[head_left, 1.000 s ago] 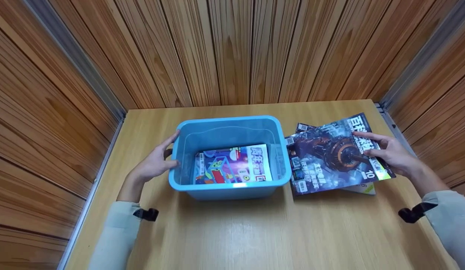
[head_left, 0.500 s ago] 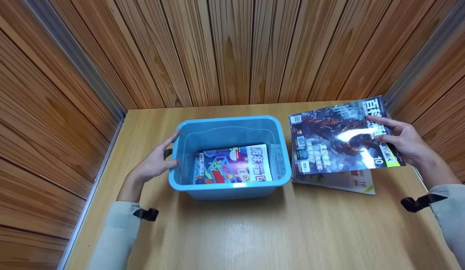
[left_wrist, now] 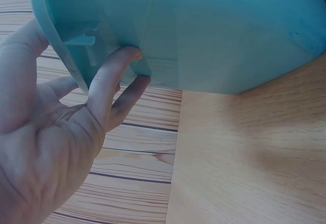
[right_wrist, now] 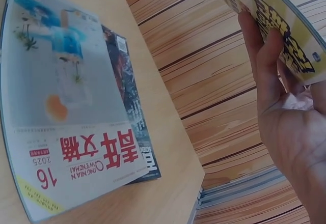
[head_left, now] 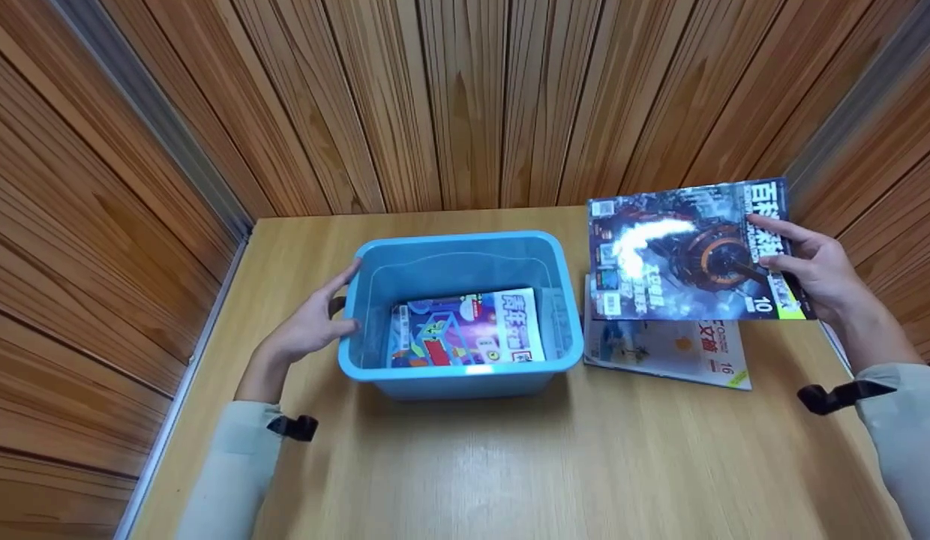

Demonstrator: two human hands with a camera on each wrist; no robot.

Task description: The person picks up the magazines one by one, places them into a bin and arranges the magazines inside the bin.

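Note:
A blue plastic bin stands mid-table with a colourful magazine lying flat inside. My left hand holds the bin's left rim: the fingers sit under the lip and the thumb lies on the rim's other side. My right hand grips the right edge of a dark magazine and holds it in the air, right of the bin. In the right wrist view that hand pinches the magazine's edge.
Beneath the lifted magazine a white magazine lies on the wooden table. The right wrist view shows it resting on another dark one. Wooden slat walls close off the back and both sides.
My right hand has lifted the dark magazine off the stack and raised it, uncovering the white magazine below. The left hand and the bin have stayed put.

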